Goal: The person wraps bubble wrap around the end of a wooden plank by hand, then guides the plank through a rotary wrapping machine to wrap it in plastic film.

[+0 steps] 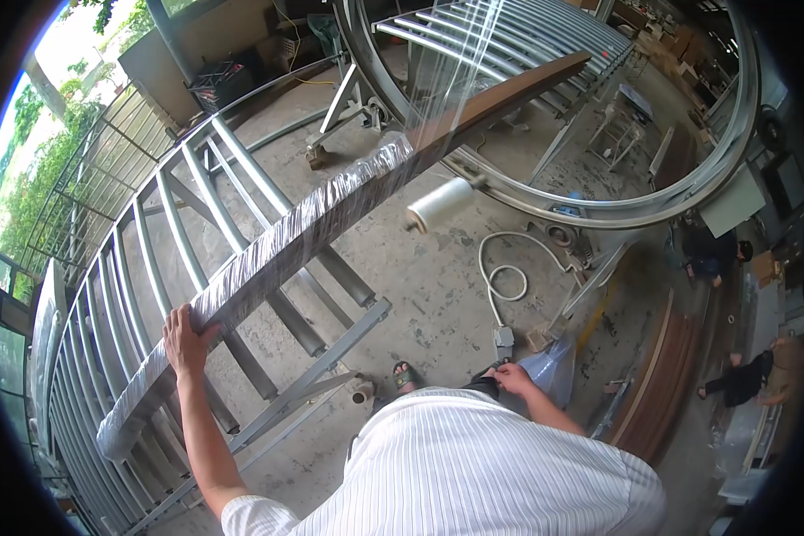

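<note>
My left hand [186,344] grips the top of a long brown beam [500,100], its fingers over one side and the thumb apart on the other. Clear, shiny plastic film [286,230] covers the beam's near part; the far part is bare. The beam lies across a metal roller stand [284,326] and passes through a large metal ring [545,207]. Strands of film stretch up from the beam inside the ring. A white film roll [441,205] sits on the ring, slightly blurred. Down by my hip, my right hand [512,378] has curled fingers; what they hold is hidden.
Behind the ring stands a second roller stand [473,49]. A pale cable [509,284] loops over the concrete floor to a grey box [504,338] near my right hand. Brown planks [657,384] are stacked to the right. Other people [749,375] are at the far right.
</note>
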The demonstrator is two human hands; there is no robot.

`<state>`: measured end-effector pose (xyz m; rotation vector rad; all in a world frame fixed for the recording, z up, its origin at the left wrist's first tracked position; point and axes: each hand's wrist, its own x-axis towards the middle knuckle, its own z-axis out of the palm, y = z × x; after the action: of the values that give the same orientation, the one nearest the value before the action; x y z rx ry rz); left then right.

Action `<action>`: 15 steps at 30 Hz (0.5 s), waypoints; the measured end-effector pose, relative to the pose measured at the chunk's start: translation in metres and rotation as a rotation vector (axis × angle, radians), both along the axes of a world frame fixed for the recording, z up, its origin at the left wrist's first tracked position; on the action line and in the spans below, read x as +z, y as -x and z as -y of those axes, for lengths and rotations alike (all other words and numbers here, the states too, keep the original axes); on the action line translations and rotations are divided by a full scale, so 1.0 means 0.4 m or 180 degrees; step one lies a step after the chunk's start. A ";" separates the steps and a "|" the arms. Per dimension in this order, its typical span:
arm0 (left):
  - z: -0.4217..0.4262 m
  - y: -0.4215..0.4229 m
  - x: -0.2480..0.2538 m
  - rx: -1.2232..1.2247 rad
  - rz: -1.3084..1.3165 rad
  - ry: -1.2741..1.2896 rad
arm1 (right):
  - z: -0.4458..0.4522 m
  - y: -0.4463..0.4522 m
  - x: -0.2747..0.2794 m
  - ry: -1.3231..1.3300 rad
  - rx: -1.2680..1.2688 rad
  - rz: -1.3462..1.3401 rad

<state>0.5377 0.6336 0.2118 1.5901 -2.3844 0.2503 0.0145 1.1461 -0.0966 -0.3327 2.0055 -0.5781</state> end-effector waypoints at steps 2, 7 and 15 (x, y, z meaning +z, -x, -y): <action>-0.002 0.001 -0.002 0.0011 -0.0011 0.0024 | 0.011 -0.004 -0.014 0.0088 0.0042 -0.0071; 0.006 -0.005 -0.012 0.0058 0.0014 -0.0030 | 0.170 -0.029 0.081 0.0911 0.1009 -0.1129; -0.003 0.003 -0.006 0.0025 0.0032 0.0047 | 0.842 -0.180 0.711 0.3803 0.1980 -0.2288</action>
<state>0.5366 0.6348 0.2095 1.5957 -2.3788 0.2774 0.0865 0.8091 0.1878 -2.0209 1.7639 -1.3047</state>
